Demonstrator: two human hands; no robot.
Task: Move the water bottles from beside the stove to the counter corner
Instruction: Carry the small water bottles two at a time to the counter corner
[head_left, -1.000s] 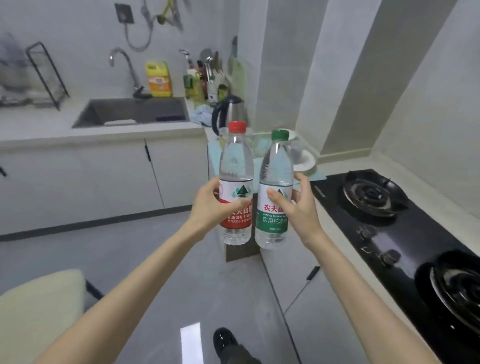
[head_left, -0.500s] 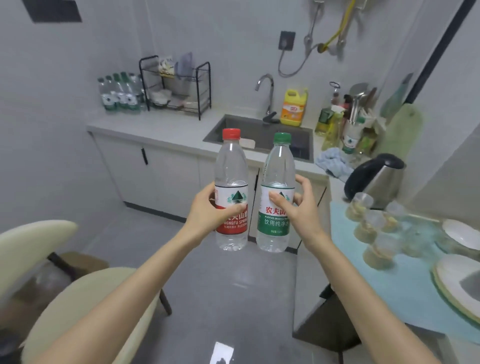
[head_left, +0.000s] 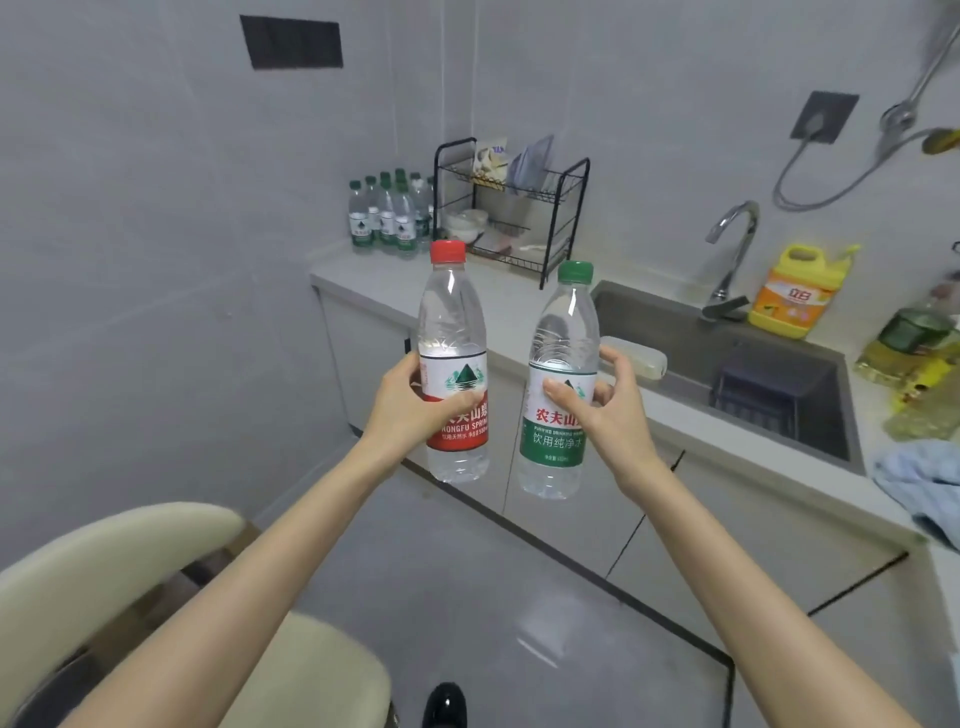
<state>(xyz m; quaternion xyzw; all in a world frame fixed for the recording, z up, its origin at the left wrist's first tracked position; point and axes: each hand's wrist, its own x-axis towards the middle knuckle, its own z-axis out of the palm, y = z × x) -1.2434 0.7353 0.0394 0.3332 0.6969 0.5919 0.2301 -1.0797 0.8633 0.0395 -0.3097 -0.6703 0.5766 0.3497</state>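
My left hand (head_left: 410, 402) grips a clear water bottle with a red cap and red label (head_left: 453, 332), held upright in the air. My right hand (head_left: 605, 405) grips a second clear bottle with a green cap and green label (head_left: 563, 332), also upright, just right of the first. Both hang above the floor in front of the counter (head_left: 395, 283). Several green-capped water bottles (head_left: 387, 215) stand in the counter's far left corner against the wall.
A black wire dish rack (head_left: 519, 208) stands right of the corner bottles. Further right lie the sink (head_left: 727, 364), a tap (head_left: 730, 249) and a yellow detergent jug (head_left: 797, 288). A blue cloth (head_left: 919, 483) lies at the right. Cream chairs (head_left: 130, 561) stand lower left.
The view has swung left from the stove to the sink counter and its corner. Both hands still hold the same bottles upright, now closer to the counter.
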